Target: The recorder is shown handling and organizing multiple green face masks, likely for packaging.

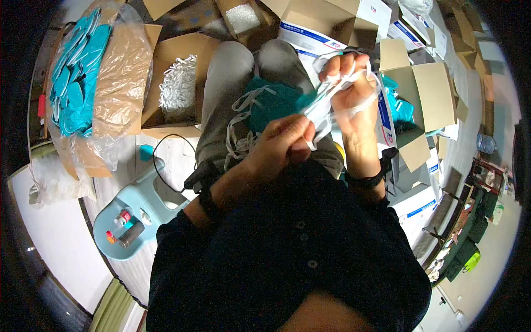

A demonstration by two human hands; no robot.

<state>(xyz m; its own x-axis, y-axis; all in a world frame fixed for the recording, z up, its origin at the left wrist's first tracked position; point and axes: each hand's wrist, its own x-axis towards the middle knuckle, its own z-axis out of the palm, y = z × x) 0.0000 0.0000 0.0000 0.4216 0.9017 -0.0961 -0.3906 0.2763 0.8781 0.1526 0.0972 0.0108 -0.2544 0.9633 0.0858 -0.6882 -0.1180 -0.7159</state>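
Observation:
My left hand [281,143] is closed in a pinch on a bundle of white cord [319,113] above my lap. Raised a little farther off, my right hand [349,83] has its fingers curled, with loops of the same cord running between and around them. A blurred bit of teal shows beside the cord between the hands. Across my thighs lies a flat teal piece [274,105], with loose white cords [237,124] spilling off its left side. Where the cord joins the teal, I cannot make out.
Left stands a plastic-lined carton [124,83] of teal pads [83,83]; beside it, a box holds white cords [178,88]. An open carton [434,94] with teal pieces [398,105] stands right. A pale blue stool [119,202] holds small items at lower left.

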